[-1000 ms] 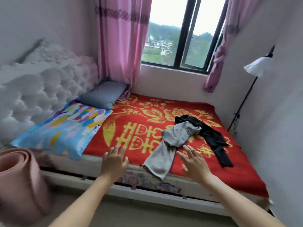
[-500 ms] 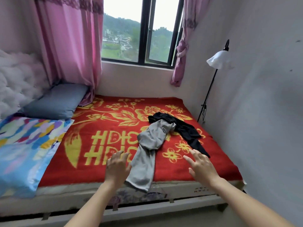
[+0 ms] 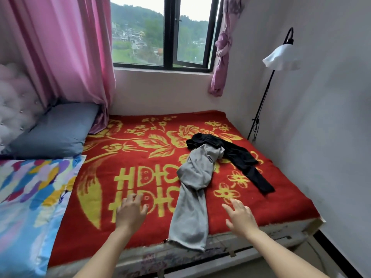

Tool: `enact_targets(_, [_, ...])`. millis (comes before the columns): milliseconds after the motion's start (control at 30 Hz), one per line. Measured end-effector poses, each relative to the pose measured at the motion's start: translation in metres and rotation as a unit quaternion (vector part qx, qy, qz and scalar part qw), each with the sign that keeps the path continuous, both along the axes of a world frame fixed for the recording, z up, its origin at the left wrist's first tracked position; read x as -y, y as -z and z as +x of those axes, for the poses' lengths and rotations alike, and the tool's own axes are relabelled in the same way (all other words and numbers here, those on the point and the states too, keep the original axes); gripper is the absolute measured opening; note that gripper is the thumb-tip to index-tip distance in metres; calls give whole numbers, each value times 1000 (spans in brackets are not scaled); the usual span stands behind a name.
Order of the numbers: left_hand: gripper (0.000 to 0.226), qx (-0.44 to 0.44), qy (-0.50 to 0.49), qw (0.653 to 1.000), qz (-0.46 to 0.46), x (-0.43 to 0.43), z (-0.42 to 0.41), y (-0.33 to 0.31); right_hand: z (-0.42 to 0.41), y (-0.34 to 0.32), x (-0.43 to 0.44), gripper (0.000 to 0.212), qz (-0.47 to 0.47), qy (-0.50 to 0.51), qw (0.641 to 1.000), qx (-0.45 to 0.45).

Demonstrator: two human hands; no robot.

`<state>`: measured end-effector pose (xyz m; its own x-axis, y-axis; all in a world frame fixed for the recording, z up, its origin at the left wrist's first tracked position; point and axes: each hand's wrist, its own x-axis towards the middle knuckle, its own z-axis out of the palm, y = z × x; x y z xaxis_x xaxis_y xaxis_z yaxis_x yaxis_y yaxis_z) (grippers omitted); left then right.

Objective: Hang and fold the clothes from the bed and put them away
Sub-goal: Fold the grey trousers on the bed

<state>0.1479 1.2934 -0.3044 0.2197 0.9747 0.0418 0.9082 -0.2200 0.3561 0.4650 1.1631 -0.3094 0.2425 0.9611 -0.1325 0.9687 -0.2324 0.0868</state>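
Note:
A grey garment (image 3: pixel 192 189) lies crumpled and stretched along the bed, its lower end hanging over the near edge. A black garment (image 3: pixel 236 155) lies beyond it, partly under the grey one's top and trailing to the right. Both rest on a red blanket (image 3: pixel 128 157) with a yellow pattern. My left hand (image 3: pixel 131 212) hovers with spread fingers left of the grey garment. My right hand (image 3: pixel 240 217) hovers with spread fingers right of it. Neither hand touches cloth.
A colourful pillow (image 3: pixel 30 197) and a blue-grey pillow (image 3: pixel 54 129) lie at the left by a tufted headboard (image 3: pixel 14 105). Pink curtains (image 3: pixel 66 49) flank the window (image 3: pixel 166 33). A floor lamp (image 3: pixel 279 61) stands by the right wall. The mattress edge (image 3: pixel 261 235) runs in front.
My view has swung right and moved closer to the bed. Both hands have stretched forward over the blanket, on either side of the grey garment. The clothes lie as before.

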Motion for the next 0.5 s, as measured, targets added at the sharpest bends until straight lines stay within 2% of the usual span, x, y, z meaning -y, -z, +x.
enact_targets(233, [46, -17, 37, 996, -82, -25, 49, 40, 30, 31, -32, 56, -36, 53, 997, -33])
enact_targets(500, [45, -69, 0, 993, -100, -120, 80, 56, 79, 69, -159, 58, -46, 59, 992, -102])
